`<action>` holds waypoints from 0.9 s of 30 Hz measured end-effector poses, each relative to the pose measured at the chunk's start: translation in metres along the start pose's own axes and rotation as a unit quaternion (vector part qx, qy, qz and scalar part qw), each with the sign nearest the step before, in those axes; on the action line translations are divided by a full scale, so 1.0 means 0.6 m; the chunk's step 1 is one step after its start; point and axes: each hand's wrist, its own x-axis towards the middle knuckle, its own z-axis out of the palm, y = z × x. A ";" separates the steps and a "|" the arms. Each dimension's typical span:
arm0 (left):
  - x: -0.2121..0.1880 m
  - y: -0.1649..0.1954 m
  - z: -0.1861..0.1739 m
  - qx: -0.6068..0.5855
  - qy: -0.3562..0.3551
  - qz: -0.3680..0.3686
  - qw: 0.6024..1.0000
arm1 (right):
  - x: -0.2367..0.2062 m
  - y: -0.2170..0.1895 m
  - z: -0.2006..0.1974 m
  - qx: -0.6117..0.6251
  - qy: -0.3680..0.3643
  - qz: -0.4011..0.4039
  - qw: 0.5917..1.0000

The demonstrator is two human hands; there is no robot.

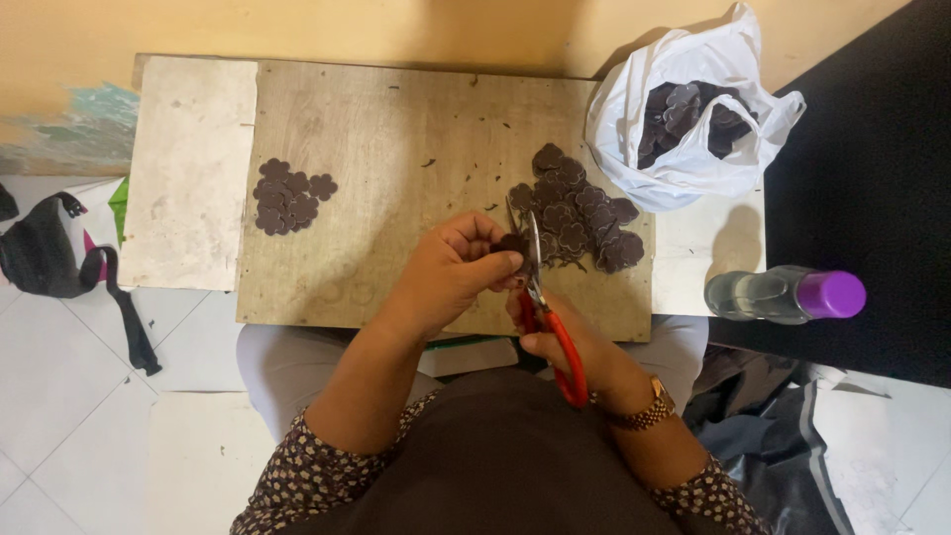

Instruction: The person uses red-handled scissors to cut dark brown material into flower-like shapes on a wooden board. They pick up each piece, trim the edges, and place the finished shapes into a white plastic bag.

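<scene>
Item: work surface, head view, one seated person. Centre of frame: left hand (458, 269), fingers curled together and pinching a small dark flower-shaped piece (511, 243) between thumb and fingertips; the piece sits at the hand's right edge, just above centre, and is largely hidden by the fingers. Just right of it: right hand (555, 342), closed through the handles of red-handled scissors (545, 307), a gold-coloured wristwatch (646, 411) on that wrist. Scissor axis: long, running from the lower right handles up and slightly left to the blade tips, which stand touching or just beside the pinched piece; whether the blades are parted or closed on it cannot be told. Relation: the piece lies directly left of the blades and above the right hand, with the left hand the nearer of the two, since it holds the piece. Under both hands: a worn wooden board (396, 129) resting across the person's lap, with a pale slab (188, 168) abutting it at the left of frame. On the board, upper left of centre: a small cluster of dark flower shapes (287, 195). Upper right of centre, just beyond the scissor tips: a larger heap of the same shapes (580, 210). Upper right of frame: a white plastic bag (684, 163), open, holding more dark pieces. Right edge: a clear bottle with purple cap (788, 294), lying on its side. Far left, on the tiled floor: a black strap-like item (59, 260).
</scene>
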 end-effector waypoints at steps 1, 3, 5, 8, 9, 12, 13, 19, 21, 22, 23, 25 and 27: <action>0.000 0.000 -0.001 -0.001 -0.003 -0.008 1.000 | 0.000 0.001 0.001 0.011 -0.002 0.011 1.000; 0.001 0.001 -0.004 -0.004 -0.008 -0.025 1.000 | -0.002 0.003 0.002 0.033 -0.005 0.033 0.999; 0.001 0.001 -0.006 0.001 0.002 -0.026 1.000 | -0.007 0.002 0.000 0.008 0.002 0.041 0.999; 0.001 0.001 -0.009 0.021 0.016 -0.023 0.999 | -0.006 0.000 -0.010 -0.048 -0.009 0.021 0.999; 0.001 0.001 -0.011 0.029 0.023 -0.021 0.999 | -0.004 0.000 -0.013 -0.070 -0.018 0.009 0.997; 0.000 0.002 -0.012 0.016 0.010 -0.010 1.000 | -0.001 -0.001 -0.016 -0.062 -0.034 0.002 0.997; 0.000 0.002 -0.012 0.016 0.011 -0.012 1.000 | -0.001 -0.002 -0.015 -0.059 -0.030 0.002 0.998; -0.002 0.005 -0.008 0.012 0.016 -0.019 1.000 | -0.003 -0.006 -0.011 -0.055 -0.009 0.019 0.998; -0.002 0.005 -0.006 -0.005 0.012 -0.013 1.000 | -0.003 -0.005 -0.010 -0.046 -0.005 0.018 0.999; -0.003 0.005 -0.006 -0.008 0.014 -0.014 1.000 | -0.003 -0.005 -0.009 -0.046 -0.002 0.017 0.999; -0.003 0.004 -0.004 -0.012 0.016 -0.016 1.000 | -0.004 -0.004 -0.009 -0.046 0.000 0.016 0.999; -0.003 0.001 0.001 -0.016 0.020 -0.013 1.000 | -0.005 -0.001 -0.007 -0.028 0.002 0.018 0.999; -0.002 -0.002 0.005 -0.017 0.026 -0.004 1.000 | -0.005 0.001 -0.006 0.006 -0.001 0.022 1.000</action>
